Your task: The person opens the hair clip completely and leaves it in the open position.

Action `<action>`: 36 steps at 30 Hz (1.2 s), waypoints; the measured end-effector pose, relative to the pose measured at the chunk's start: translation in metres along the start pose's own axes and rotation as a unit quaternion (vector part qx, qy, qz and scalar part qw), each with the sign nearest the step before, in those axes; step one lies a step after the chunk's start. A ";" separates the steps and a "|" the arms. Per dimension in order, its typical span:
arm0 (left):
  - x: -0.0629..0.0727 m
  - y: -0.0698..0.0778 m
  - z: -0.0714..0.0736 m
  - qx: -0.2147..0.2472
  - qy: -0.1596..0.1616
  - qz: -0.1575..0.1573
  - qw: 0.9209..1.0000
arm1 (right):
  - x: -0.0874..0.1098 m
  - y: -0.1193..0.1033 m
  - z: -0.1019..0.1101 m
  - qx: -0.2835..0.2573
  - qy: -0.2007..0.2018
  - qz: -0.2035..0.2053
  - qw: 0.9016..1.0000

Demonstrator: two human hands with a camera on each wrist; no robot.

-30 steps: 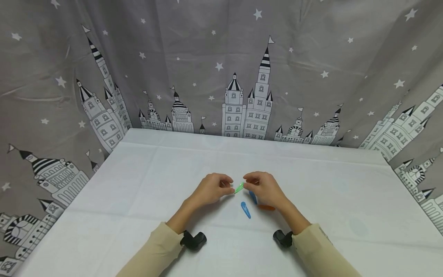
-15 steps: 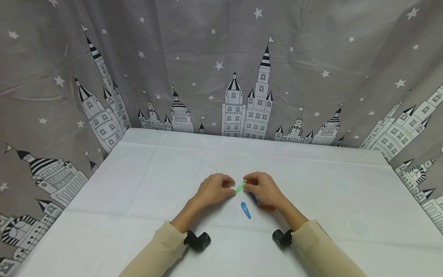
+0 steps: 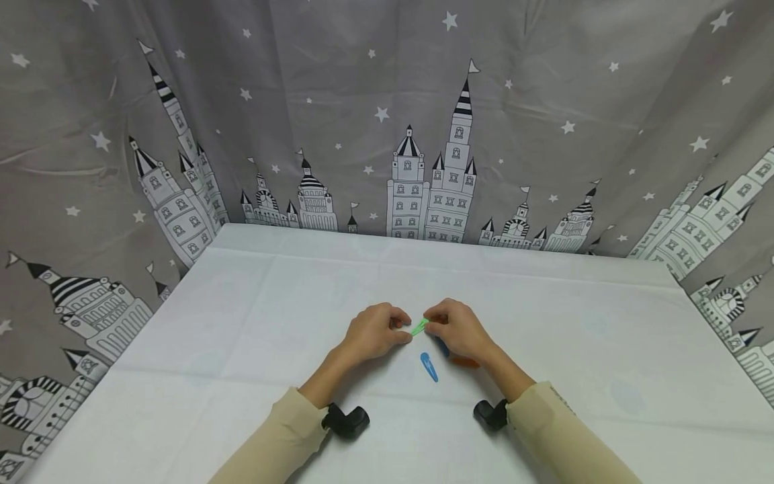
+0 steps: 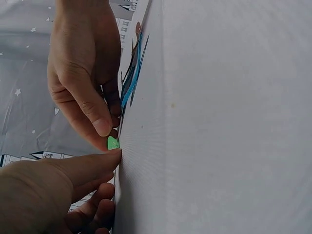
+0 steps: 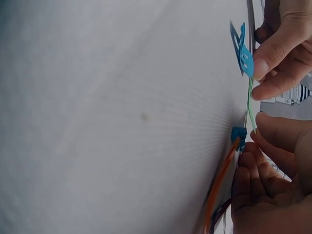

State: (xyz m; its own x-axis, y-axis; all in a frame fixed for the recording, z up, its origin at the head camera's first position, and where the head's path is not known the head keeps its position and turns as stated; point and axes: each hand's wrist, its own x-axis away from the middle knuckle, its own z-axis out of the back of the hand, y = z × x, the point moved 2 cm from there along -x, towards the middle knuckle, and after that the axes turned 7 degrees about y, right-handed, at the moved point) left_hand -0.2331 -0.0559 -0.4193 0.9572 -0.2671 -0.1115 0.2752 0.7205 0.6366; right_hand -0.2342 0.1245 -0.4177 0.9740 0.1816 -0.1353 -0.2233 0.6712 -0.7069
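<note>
A small green hair clip [image 3: 420, 327] spans the gap between the two hands, slanting up to the right. My right hand [image 3: 461, 329] pinches its upper end between thumb and index finger. At its lower end is my left hand [image 3: 376, 331], thumb tip on the clip and the other fingers curled behind. Edge-on in the right wrist view, the green clip [image 5: 251, 109] looks thin and slightly bowed. A blue hair clip [image 3: 429, 367] lies on the table just in front of the hands. Partly hidden under the right hand are another blue clip [image 3: 443, 347] and an orange one [image 3: 464, 361].
White cloth covers the table [image 3: 272, 289]. Behind it hangs a grey curtain [image 3: 338, 81] printed with castles and stars. A black wrist camera [image 3: 347, 421] sits at the left cuff, and another wrist camera [image 3: 490, 415] at the right cuff.
The left hand has shifted slightly right, its thumb closer along the green clip. The right hand has barely moved, now covering more of the blue clip beneath. The front blue clip stays put.
</note>
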 end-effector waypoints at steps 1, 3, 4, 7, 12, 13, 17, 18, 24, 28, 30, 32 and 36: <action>0.000 0.000 0.000 0.001 0.000 -0.001 1.000 | 0.000 0.000 0.000 0.003 -0.001 0.000 1.000; 0.001 0.000 0.000 0.001 0.002 -0.004 1.000 | 0.001 -0.001 -0.001 0.008 -0.002 0.001 1.000; 0.001 0.000 0.000 0.002 0.003 -0.006 1.000 | 0.001 -0.001 -0.001 0.009 -0.002 0.001 1.000; 0.002 -0.001 0.000 0.003 0.006 -0.015 1.000 | 0.002 -0.001 -0.001 0.007 0.000 -0.002 1.000; 0.002 -0.001 -0.001 -0.002 0.008 -0.033 0.999 | 0.003 -0.001 -0.001 0.006 0.000 -0.003 1.000; 0.002 -0.001 0.000 -0.001 0.008 -0.036 0.999 | 0.003 -0.001 -0.001 0.007 0.001 -0.003 1.000; 0.002 -0.001 -0.001 0.005 0.004 -0.044 0.999 | 0.003 -0.001 -0.001 0.004 0.002 -0.005 1.000; 0.002 -0.001 -0.001 0.007 0.003 -0.043 0.999 | 0.003 -0.001 -0.001 0.004 0.003 -0.005 1.000; 0.002 -0.001 -0.001 0.007 0.001 -0.039 0.999 | 0.005 -0.002 -0.001 0.007 0.005 -0.009 1.000; 0.002 -0.001 -0.001 0.003 0.004 -0.038 0.999 | 0.005 -0.003 0.000 0.006 0.008 -0.011 1.000; 0.002 -0.001 0.000 0.002 0.006 -0.040 0.999 | 0.005 -0.004 0.000 0.008 0.009 -0.010 1.000; 0.002 -0.001 0.000 0.002 0.008 -0.039 0.999 | 0.005 -0.004 0.000 0.010 0.008 -0.007 1.000; 0.002 -0.001 0.000 0.000 0.011 -0.039 0.999 | 0.005 -0.004 0.000 0.013 0.005 0.003 1.000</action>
State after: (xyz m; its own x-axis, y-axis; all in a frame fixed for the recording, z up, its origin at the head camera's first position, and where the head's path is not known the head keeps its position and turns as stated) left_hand -0.2320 -0.0573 -0.4197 0.9349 -0.3078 -0.1767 0.3481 0.6981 0.6257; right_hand -0.2282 0.1228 -0.4158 0.9729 0.1789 -0.1465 -0.2302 0.6887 -0.6875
